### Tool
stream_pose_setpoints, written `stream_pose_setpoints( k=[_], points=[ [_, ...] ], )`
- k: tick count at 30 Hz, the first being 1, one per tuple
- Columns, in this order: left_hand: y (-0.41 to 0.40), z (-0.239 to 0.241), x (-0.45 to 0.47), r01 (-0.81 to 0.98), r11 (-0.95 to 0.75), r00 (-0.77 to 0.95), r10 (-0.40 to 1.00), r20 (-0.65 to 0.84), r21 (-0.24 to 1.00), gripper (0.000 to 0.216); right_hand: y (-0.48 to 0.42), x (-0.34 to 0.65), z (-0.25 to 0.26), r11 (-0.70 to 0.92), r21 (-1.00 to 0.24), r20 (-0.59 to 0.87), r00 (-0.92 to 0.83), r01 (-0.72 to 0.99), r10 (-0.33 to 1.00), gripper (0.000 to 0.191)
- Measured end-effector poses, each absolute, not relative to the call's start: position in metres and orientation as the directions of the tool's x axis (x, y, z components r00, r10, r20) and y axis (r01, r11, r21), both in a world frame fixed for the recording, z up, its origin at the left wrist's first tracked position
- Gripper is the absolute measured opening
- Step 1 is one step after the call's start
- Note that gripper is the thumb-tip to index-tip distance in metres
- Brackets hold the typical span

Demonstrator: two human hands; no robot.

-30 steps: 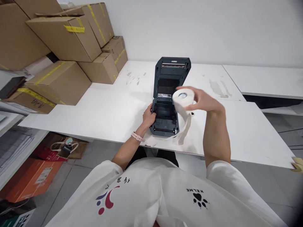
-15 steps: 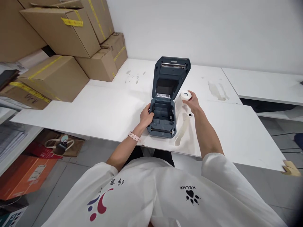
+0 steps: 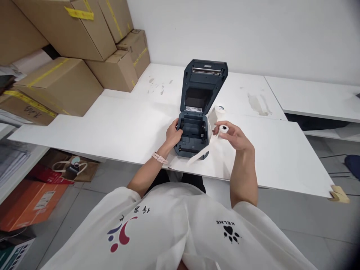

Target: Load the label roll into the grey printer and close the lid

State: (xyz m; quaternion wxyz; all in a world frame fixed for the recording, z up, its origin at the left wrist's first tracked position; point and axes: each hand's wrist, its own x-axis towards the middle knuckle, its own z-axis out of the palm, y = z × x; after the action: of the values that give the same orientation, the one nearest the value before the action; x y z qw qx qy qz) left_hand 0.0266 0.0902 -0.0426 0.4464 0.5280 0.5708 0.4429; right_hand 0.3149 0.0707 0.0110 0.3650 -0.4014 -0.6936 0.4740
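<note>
A dark grey label printer [image 3: 194, 131] stands on the white table with its lid [image 3: 204, 86] raised. Its inner bay shows no roll. My left hand [image 3: 173, 134] grips the printer's left side, thumb over the rim. Just right of the printer, my right hand [image 3: 234, 135] holds a small white paper roll [image 3: 223, 129] with a dark hollow core. From this roll a loose paper strip [image 3: 201, 153] slants down across the printer's front right corner. Behind it, beside the lid, lies a larger white roll [image 3: 220, 109], partly hidden.
Cardboard boxes [image 3: 62, 82] with yellow tape are stacked at the table's left end. The white table [image 3: 126, 123] has worn patches near the wall. A beige wrapped piece [image 3: 339, 194] covers its right front corner. An orange box [image 3: 36, 202] sits on the floor at left.
My right hand has let go of the larger roll and picked up the small roll nearer to me, lifting its strip leftward over the printer's corner. My left hand stays on the printer.
</note>
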Motion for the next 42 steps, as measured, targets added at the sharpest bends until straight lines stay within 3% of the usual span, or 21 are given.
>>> stream_pose_setpoints(
  k=[3,5,8,10,13,17,21,28,42],
  points=[
    [0.092,-0.043,0.028,0.205,0.056,-0.056,0.997,-0.046,0.977,0.084,0.091,0.269,0.052,0.439,-0.808,0.139,-0.596,0.393,0.791,0.052],
    [0.093,-0.043,0.028,0.209,0.059,-0.066,0.997,-0.046,0.976,0.083,0.106,0.237,0.061,0.523,-0.647,0.053,-0.652,0.555,0.756,0.054],
    [0.092,-0.041,0.029,0.207,0.066,-0.071,0.996,-0.052,0.976,0.081,0.123,0.202,0.051,0.528,-0.408,-0.122,-0.618,0.744,0.777,0.064],
    [0.09,-0.039,0.029,0.201,0.069,-0.071,0.996,-0.056,0.977,0.081,0.124,0.193,0.039,0.5,-0.324,-0.163,-0.568,0.803,0.807,0.073],
    [0.087,-0.037,0.029,0.181,0.055,-0.053,0.998,-0.046,0.982,0.079,0.102,0.197,0.028,0.487,-0.336,-0.058,-0.534,0.806,0.843,0.072],
    [0.083,-0.034,0.03,0.1,0.014,-0.027,1.0,-0.011,0.995,0.077,0.045,0.212,0.018,0.572,-0.414,0.182,-0.551,0.708,0.814,0.042],
    [0.082,-0.033,0.031,-0.009,0.064,0.029,0.998,-0.063,0.998,0.082,-0.006,0.21,-0.001,0.556,-0.43,0.281,-0.48,0.712,0.831,0.042],
    [0.084,-0.034,0.029,-0.101,0.13,0.1,0.988,-0.12,0.986,0.088,-0.033,0.187,-0.02,0.506,-0.337,0.341,-0.398,0.794,0.852,0.045],
    [0.081,-0.028,0.028,-0.083,0.145,0.093,0.986,-0.137,0.986,0.088,-0.033,0.191,-0.019,0.5,-0.352,0.333,-0.394,0.791,0.857,0.043]
  ],
)
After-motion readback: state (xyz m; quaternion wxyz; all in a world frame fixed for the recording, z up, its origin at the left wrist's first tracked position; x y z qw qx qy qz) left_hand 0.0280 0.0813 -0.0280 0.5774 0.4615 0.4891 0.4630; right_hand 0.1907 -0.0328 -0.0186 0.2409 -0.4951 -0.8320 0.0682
